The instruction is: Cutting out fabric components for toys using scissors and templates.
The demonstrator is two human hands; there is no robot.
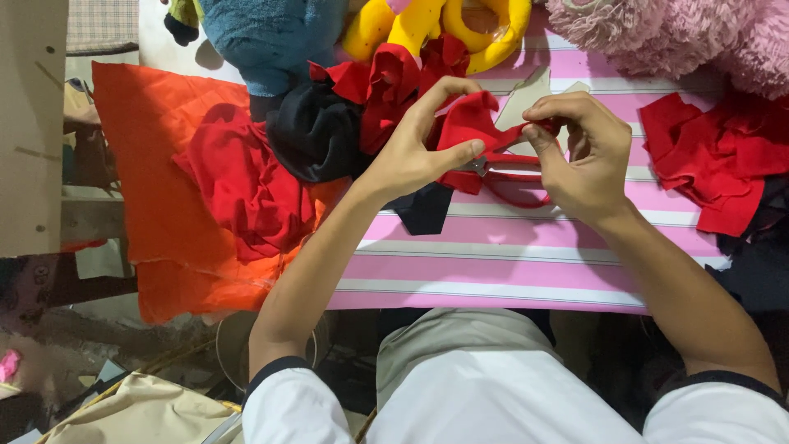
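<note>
My left hand [419, 144] pinches a small piece of red cloth [470, 123] between thumb and fingers above a pink striped table [493, 255]. My right hand [583, 152] grips the other end of the same red piece, fingers curled. Red-handled scissors [514, 177] lie on the table just below both hands, partly hidden by them. A beige paper pattern [526, 94] lies behind the cloth.
Orange fabric [156, 156] and crumpled red fabric [246, 181] hang at the left, with black cloth [316, 131]. More red scraps [715, 160] lie at the right. Blue, yellow and pink plush toys [657, 33] line the far edge.
</note>
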